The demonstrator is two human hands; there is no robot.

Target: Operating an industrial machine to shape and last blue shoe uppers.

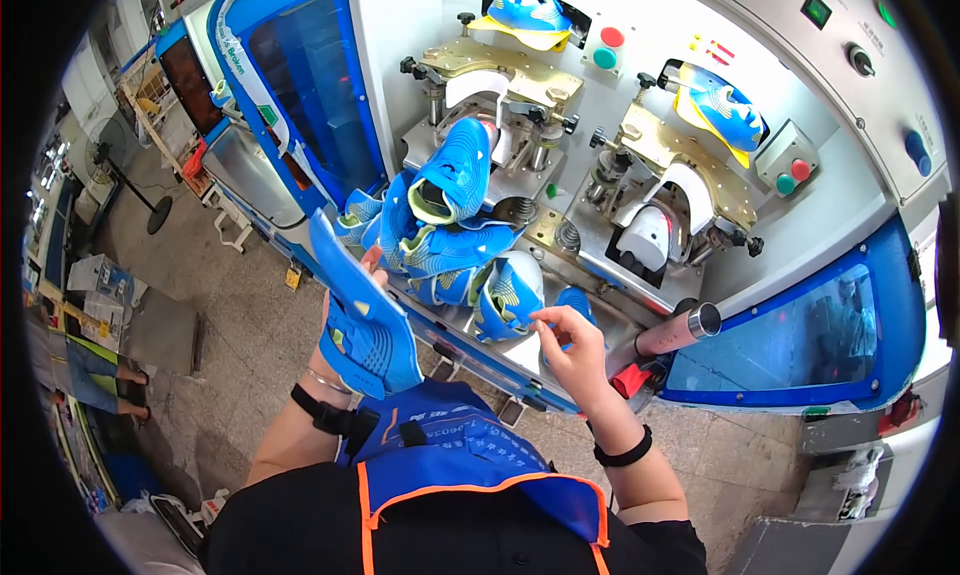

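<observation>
Held up at the left is a flat blue shoe upper [372, 340] with dark dotted patterning and a small pale triangle. My left hand [376, 265] is closed on it, mostly hidden behind, with fingertips showing past its edge. My right hand [572, 343] has thumb and forefinger pinched together beside a blue and yellow-green stitched shoe upper [508, 300]. Whether the fingertips grip its edge or something tiny, I cannot make out. Beyond my hands several more blue shoe uppers [450, 180] lie heaped on the machine's front ledge.
The shoe-forming machine has two stations with brass-coloured clamp plates [505, 80] and a white toe mould [648, 237]. Blue and yellow uppers [525, 17] sit on the openings above. A pink tumbler [680, 330] lies tilted at the ledge's right. Blue-framed doors [320, 85] stand at both sides.
</observation>
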